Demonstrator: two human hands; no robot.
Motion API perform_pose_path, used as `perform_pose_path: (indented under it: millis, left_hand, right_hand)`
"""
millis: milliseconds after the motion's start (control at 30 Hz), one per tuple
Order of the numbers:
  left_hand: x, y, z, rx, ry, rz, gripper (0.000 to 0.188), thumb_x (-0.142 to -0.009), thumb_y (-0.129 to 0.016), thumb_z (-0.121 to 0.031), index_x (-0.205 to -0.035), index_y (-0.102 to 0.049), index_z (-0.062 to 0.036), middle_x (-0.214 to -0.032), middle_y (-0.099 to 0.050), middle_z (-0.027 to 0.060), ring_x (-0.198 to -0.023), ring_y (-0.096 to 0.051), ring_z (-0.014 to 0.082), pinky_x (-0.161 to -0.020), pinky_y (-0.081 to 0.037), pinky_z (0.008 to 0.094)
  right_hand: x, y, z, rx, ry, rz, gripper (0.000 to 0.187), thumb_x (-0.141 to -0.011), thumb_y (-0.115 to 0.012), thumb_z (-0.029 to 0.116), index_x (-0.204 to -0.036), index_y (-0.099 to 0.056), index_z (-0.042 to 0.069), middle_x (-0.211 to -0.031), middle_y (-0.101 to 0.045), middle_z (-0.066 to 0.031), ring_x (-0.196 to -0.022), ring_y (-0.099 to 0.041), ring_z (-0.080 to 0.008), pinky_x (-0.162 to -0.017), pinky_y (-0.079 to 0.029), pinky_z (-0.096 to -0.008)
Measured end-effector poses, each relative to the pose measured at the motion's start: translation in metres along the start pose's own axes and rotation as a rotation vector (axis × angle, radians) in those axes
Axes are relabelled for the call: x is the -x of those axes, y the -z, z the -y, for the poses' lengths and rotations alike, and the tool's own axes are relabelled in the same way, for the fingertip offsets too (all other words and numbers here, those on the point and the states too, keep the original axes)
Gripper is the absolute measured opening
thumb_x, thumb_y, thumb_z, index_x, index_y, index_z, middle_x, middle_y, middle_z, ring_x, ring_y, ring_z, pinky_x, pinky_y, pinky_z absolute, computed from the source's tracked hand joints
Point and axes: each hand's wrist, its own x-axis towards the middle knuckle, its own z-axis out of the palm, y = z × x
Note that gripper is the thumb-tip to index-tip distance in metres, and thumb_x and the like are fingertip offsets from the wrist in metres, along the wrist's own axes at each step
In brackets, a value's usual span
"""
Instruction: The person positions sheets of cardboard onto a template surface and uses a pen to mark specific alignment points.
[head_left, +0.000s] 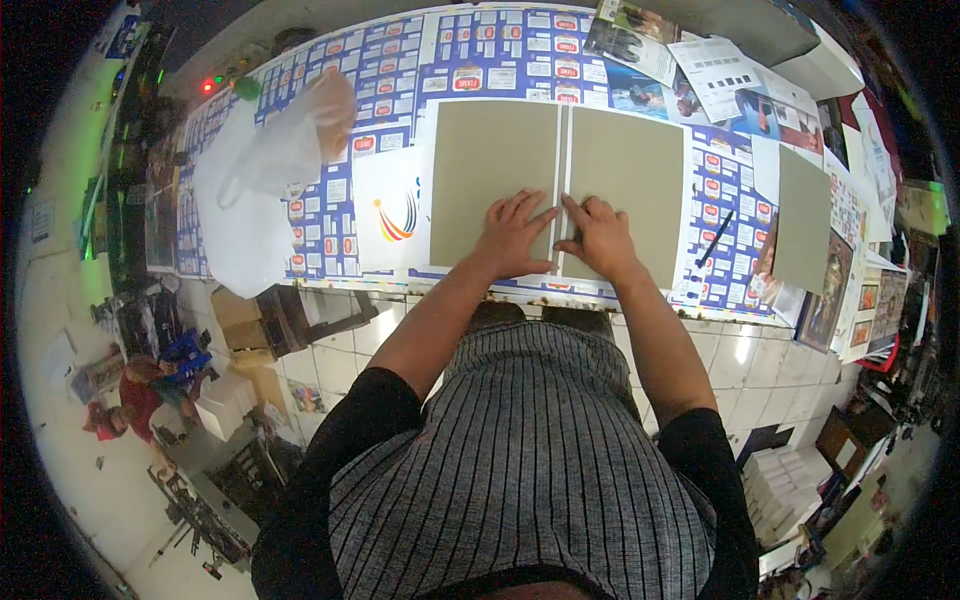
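Head view: left hand grip spread flat on left grey board; right hand grip part-curled, thumb apart, on right grey board. Boards lie by tabletop near edge, mid-length; probably light, stiff; hold outer edges.

Most of the lettering is on the blue printed sheets: the same red-and-white label over and over, with one bold word, plus white text boxes way too tiny to read. The white paper has a swoosh logo and some cut-off blue print. The white page up right has small print, unreadable here.
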Motion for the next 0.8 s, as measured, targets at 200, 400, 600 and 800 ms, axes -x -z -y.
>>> perform_pose_path:
  millis: [200, 400, 600, 800]
  left_hand:
    - [0.0003, -0.0036, 0.0029, -0.007, -0.025, -0.032, 0.101, -0.065, -0.076, -0.066, -0.149, -0.042, -0.0209, -0.159, -0.026, 0.0115, -0.146, -0.022, 0.0362, -0.113, -0.018, 0.0616]
    - [-0.0012, 0.0012, 0.0003, 0.000, -0.002, 0.001, 0.098, -0.067, -0.074, -0.065, -0.148, -0.042, -0.0212, -0.159, -0.026, 0.0104, -0.148, -0.019, 0.0308, -0.116, -0.014, 0.0567]
    - [-0.0024, 0.0049, -0.0001, -0.026, 0.018, 0.060, 0.099, -0.067, -0.074, -0.066, -0.149, -0.042, -0.0212, -0.159, -0.027, 0.0101, -0.147, -0.021, 0.0305, -0.116, -0.016, 0.0566]
    - [-0.0021, 0.0040, 0.0010, -0.007, -0.004, 0.040, 0.103, -0.064, -0.078, -0.063, -0.150, -0.040, -0.0219, -0.159, -0.026, 0.0131, -0.146, -0.023, 0.0362, -0.115, -0.018, 0.0585]
  right_hand:
    - [-0.0010, -0.0001, 0.0003, 0.007, -0.004, 0.011, 0.084, -0.071, -0.080, 0.047, -0.145, -0.048, 0.022, -0.113, -0.056, -0.0073, -0.112, -0.055, -0.0255, -0.088, -0.041, -0.0473]
    - [-0.0018, -0.0006, -0.0006, 0.019, 0.004, -0.007, 0.084, -0.071, -0.080, 0.047, -0.145, -0.048, 0.022, -0.114, -0.057, -0.0073, -0.113, -0.055, -0.0255, -0.088, -0.041, -0.0470]
    - [-0.0038, 0.0031, 0.0004, 0.023, -0.001, 0.035, 0.083, -0.071, -0.080, 0.046, -0.144, -0.049, 0.023, -0.112, -0.057, -0.0068, -0.112, -0.055, -0.0252, -0.086, -0.042, -0.0475]
    - [-0.0029, 0.0005, -0.0003, 0.012, 0.027, 0.000, 0.080, -0.070, -0.081, 0.046, -0.142, -0.052, 0.024, -0.107, -0.057, -0.0055, -0.108, -0.056, -0.0242, -0.083, -0.043, -0.0470]
